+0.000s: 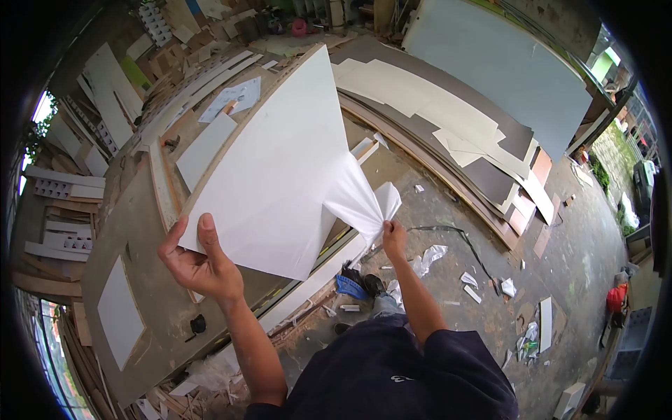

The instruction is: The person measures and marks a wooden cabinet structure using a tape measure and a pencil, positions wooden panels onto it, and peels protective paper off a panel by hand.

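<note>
A white panel (273,154) with a raw wood edge stands tilted over the workbench (168,308). My left hand (203,259) grips the panel's lower left corner, its thumb on the white face and its fingers behind. Thin white film (357,199) is partly lifted off the panel's right side and bunched into folds. My right hand (393,238) pinches the gathered end of that film, right of the panel. The film still lies against the panel over part of its face.
Stacked boards and cream sheets (420,101) lie at the upper right, beside a large grey-blue panel (497,63). Film scraps (430,259) and offcuts litter the floor. A white piece (120,311) lies on the bench's left part. A black strap (465,245) crosses the floor.
</note>
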Tool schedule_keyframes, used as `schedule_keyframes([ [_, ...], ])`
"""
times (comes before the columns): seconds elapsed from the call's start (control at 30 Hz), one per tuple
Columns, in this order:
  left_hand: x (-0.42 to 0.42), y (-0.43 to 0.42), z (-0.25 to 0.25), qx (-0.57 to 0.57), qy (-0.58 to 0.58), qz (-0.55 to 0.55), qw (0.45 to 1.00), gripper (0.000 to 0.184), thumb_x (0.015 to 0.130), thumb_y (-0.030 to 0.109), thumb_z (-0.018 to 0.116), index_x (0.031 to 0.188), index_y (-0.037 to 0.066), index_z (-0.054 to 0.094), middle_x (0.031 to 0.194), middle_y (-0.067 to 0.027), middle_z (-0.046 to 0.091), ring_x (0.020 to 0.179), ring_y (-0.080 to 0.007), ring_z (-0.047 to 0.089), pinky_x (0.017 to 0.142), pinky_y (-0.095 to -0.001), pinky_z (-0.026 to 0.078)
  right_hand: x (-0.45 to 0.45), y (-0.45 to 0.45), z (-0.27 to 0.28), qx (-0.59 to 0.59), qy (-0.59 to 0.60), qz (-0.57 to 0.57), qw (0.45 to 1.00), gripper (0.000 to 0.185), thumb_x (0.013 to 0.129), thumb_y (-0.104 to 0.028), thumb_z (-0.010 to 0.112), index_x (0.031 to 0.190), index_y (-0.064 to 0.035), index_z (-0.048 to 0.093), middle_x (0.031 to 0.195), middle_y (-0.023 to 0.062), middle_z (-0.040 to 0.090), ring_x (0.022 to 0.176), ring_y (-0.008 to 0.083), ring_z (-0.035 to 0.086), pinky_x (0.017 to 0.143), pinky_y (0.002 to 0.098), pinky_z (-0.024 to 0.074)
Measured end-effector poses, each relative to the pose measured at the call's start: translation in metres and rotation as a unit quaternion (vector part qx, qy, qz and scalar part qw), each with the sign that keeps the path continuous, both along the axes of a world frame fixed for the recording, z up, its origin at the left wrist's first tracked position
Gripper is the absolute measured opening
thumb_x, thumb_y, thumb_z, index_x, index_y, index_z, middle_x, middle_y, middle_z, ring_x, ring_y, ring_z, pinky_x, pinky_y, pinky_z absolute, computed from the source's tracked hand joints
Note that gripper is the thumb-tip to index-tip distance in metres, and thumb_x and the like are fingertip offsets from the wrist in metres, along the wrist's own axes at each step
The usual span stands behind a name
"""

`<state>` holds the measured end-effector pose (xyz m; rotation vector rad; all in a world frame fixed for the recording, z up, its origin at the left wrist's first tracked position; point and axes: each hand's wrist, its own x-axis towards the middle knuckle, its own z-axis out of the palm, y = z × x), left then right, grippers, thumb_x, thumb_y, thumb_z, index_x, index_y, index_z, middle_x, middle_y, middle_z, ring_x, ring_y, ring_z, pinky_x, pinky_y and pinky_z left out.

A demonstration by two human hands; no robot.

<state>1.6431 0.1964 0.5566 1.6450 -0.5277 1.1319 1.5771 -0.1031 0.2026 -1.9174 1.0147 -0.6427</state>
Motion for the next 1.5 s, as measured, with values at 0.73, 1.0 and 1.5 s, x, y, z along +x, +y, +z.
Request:
schedule_keyframes([
  [0.73, 0.001, 0.025, -0.001, -0.108, 0.087, -0.172, 0.975, 0.026, 0.101, 0.008, 0.059, 0.125, -0.003, 0.059, 0.115, -0.0051, 0.062, 0.082, -0.0055, 0.045, 0.075, -0.0208, 0.036, -0.078, -0.006, -0.038, -0.104, 0.126, 0.206, 0.965, 0.028, 0.092, -0.016, 0.062, 0.117, -0.0023, 0.064, 0.117, 0.0223, 0.066, 0.106, 0.0431, 0.063, 0.089, 0.0501, 0.0509],
  [1.0, 0.001, 0.053, 0.009, -0.048, 0.187, -0.304, 0.933, 0.049, 0.104, 0.025, 0.040, 0.140, -0.007, 0.047, 0.144, -0.0182, 0.050, 0.123, -0.0258, 0.057, 0.094, -0.0368, 0.051, 0.014, 0.163, 0.252, -0.020, -0.358, 0.361, 0.861, 0.028, 0.079, -0.001, 0.079, 0.105, -0.0025, 0.067, 0.095, 0.0130, 0.065, 0.082, 0.0235, 0.065, 0.074, 0.0352, 0.0528],
  [1.5, -0.020, 0.042, 0.020, -0.013, 0.209, -0.260, 0.943, 0.041, 0.104, 0.014, 0.038, 0.136, -0.004, 0.057, 0.135, -0.0124, 0.062, 0.120, -0.0166, 0.057, 0.098, -0.0279, 0.045, 0.059, 0.230, 0.324, -0.283, -0.576, 0.275, 0.716, 0.033, 0.066, 0.007, 0.080, 0.095, -0.0046, 0.067, 0.084, 0.0053, 0.060, 0.067, 0.0210, 0.052, 0.065, 0.0358, 0.0393],
])
